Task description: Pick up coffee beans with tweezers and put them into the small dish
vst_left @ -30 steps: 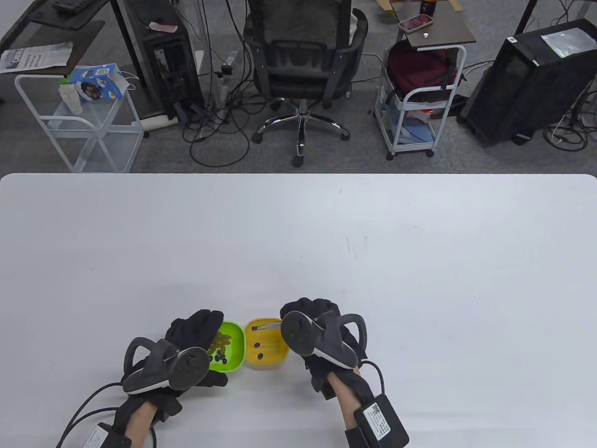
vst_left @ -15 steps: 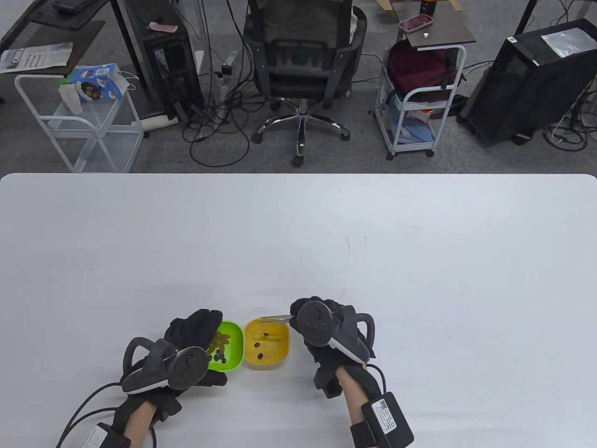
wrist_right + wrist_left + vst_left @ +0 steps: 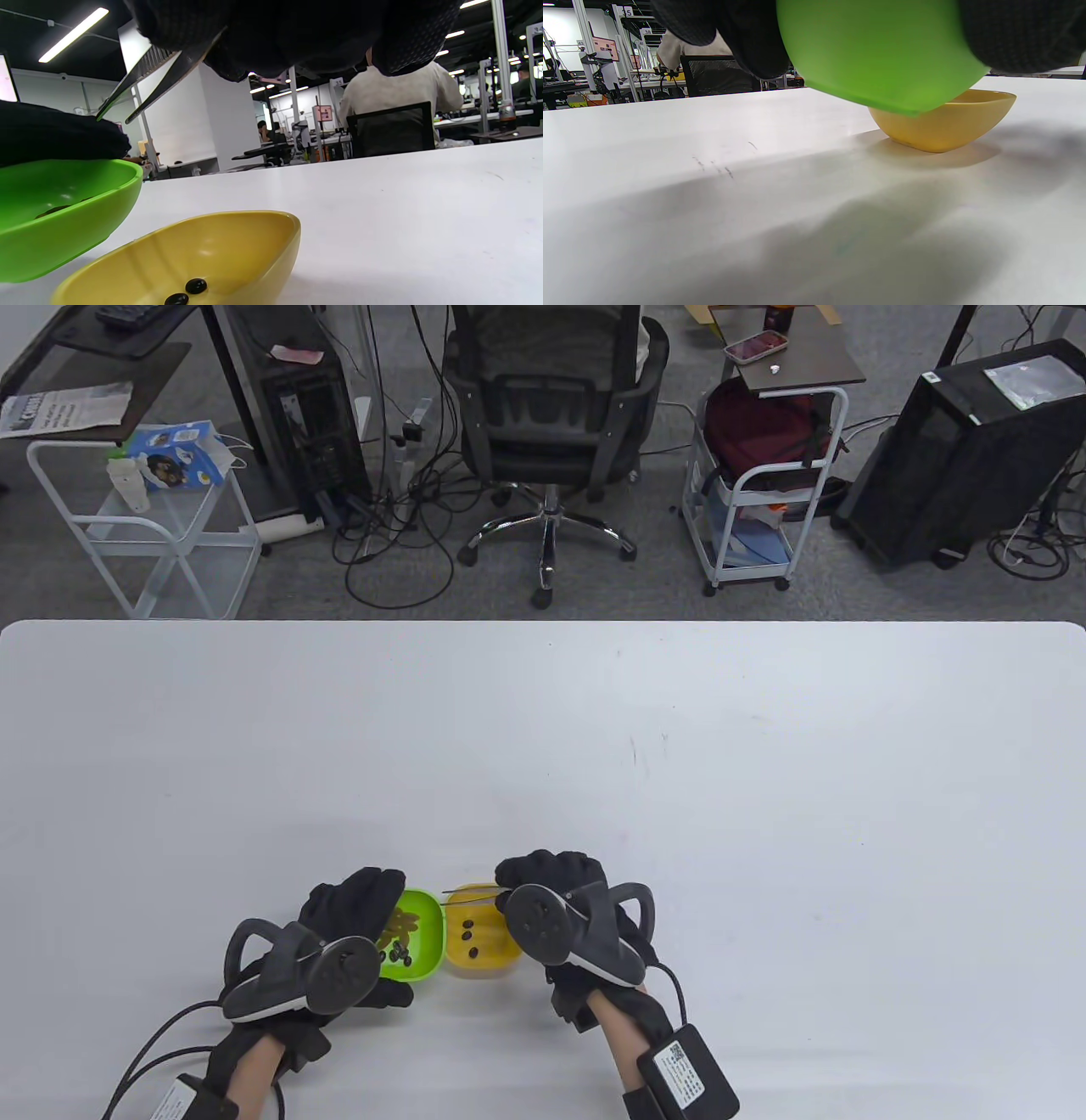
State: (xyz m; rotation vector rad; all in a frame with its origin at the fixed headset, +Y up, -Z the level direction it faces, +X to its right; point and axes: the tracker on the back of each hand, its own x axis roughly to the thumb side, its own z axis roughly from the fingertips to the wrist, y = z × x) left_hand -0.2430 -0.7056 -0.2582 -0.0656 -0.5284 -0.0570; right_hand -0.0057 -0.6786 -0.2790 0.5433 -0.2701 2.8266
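My left hand (image 3: 356, 899) grips the green dish (image 3: 424, 937) by its left side and holds it tilted, lifted off the table in the left wrist view (image 3: 882, 55). It holds several dark coffee beans (image 3: 399, 955) and some yellowish pieces. The yellow dish (image 3: 488, 950) stands right beside it with three beans (image 3: 466, 935) inside. My right hand (image 3: 547, 872) holds metal tweezers (image 3: 468, 897) above the yellow dish, tips pointing left at the green dish's rim. In the right wrist view the tweezers (image 3: 144, 82) are slightly apart with nothing between them.
The white table (image 3: 679, 746) stretches far and to both sides of the two dishes. Beyond its far edge are an office chair (image 3: 551, 415), carts and computer cases on the floor.
A third bean landed in the yellow dish. My right hand drew back to the right, then moved left again; the tweezer tips now reach the green dish's rim. The left hand has not moved.
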